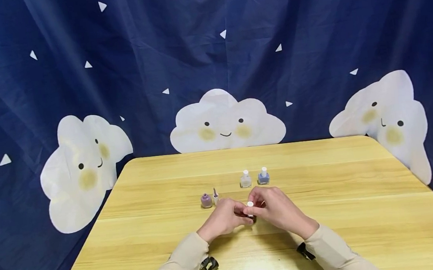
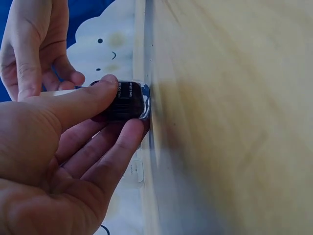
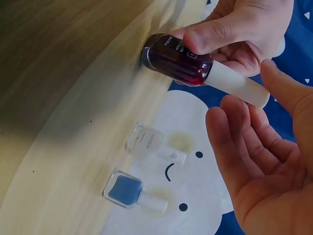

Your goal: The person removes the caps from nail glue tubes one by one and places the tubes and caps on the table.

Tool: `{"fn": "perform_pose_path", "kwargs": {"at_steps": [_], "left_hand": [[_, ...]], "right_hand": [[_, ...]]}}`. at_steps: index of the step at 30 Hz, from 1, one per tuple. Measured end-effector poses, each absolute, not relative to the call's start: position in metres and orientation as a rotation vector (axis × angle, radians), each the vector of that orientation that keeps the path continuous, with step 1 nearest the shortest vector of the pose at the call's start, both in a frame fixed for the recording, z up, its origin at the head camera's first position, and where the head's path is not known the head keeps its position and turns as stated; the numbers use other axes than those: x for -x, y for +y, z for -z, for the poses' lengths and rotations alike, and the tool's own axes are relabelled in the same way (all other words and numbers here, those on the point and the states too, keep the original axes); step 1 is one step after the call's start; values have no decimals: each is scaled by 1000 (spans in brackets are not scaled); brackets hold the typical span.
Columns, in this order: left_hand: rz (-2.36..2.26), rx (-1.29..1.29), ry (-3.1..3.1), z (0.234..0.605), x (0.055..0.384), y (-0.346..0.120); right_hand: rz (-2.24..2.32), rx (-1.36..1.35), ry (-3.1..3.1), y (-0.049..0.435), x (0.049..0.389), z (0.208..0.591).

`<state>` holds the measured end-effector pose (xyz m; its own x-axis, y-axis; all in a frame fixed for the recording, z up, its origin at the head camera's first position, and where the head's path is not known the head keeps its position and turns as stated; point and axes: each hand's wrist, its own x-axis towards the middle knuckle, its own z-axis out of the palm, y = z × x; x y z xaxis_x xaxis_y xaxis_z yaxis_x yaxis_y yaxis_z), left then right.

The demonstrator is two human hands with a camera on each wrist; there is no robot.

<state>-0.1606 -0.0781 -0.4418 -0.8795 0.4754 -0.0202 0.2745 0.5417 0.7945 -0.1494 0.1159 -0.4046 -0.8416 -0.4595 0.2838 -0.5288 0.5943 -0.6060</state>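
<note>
A dark red nail polish bottle (image 3: 178, 61) with a white cap (image 3: 237, 84) is held low over the table, its base close to or on the tabletop. My left hand (image 1: 226, 217) grips its dark glass body between thumb and fingers. Around the white cap is my right hand (image 1: 276, 206), thumb on one side and loosely bent fingers on the other. The right wrist view shows a gap between the index fingertip and the cap; whether the other fingers touch it I cannot tell. Left of the hands stand an uncapped purple polish bottle (image 1: 206, 201) and its brush cap (image 1: 216, 196), bristles up.
Behind the hands, a clear polish bottle (image 1: 245, 179) and a blue polish bottle (image 1: 263, 177) stand upright side by side, both with white caps. The wooden table (image 1: 349, 209) ends at a dark blue curtain (image 1: 207, 56) with white clouds.
</note>
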Motion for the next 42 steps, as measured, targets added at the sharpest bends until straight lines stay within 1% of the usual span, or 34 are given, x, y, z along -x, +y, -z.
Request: {"fn": "perform_pose_path", "kwargs": {"at_steps": [8, 22, 33, 42], "left_hand": [[-1262, -617, 2534, 442, 161, -78], [-1224, -675, 2562, 441, 162, -78], [-1266, -636, 2530, 442, 159, -78], [-1270, -643, 2534, 441, 160, -77]], "right_hand": [[-1070, -828, -2704, 119, 152, 405], [-1042, -977, -2695, 121, 153, 400], [-1092, -865, -2711, 122, 153, 404], [-1045, -892, -2708, 120, 151, 402]]}}
